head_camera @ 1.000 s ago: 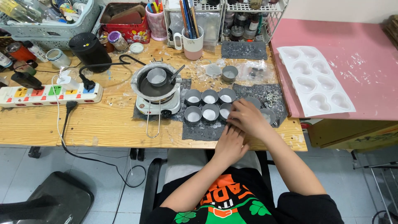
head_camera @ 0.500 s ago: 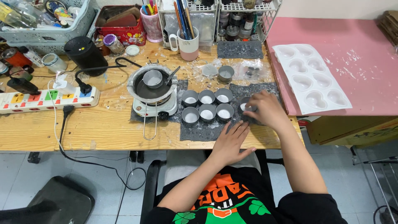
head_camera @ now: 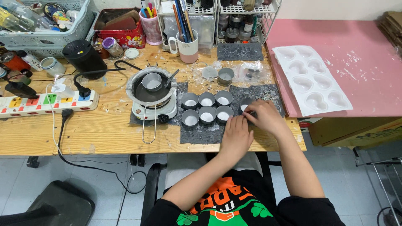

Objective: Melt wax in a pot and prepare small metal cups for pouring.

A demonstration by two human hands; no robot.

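Six small round metal tins [head_camera: 207, 114] filled with white wax stand in two rows on a dark grey mat [head_camera: 201, 133]. A seventh tin [head_camera: 244, 103] sits just right of them, and the fingers of my right hand [head_camera: 264, 117] are closed on its near rim. My left hand [head_camera: 236, 134] lies flat on the mat in front of the rows. Its fingertips reach up beside the right hand and the nearest tin of the front row. The far side of the seventh tin shows; the rest is hidden by my fingers.
A small hot plate with a pot [head_camera: 150, 90] and an inner cup stands left of the tins. A lone tin [head_camera: 225, 76], a mug of brushes [head_camera: 187, 46], a wire rack, a black speaker [head_camera: 83, 56] and a power strip [head_camera: 46, 102] fill the wooden table. A white heart-shaped mould tray [head_camera: 312, 79] lies on the pink table [head_camera: 360, 50].
My left hand has slid forward on the mat to beside the right hand. The right hand has shifted slightly left and nearer, staying on the seventh tin.
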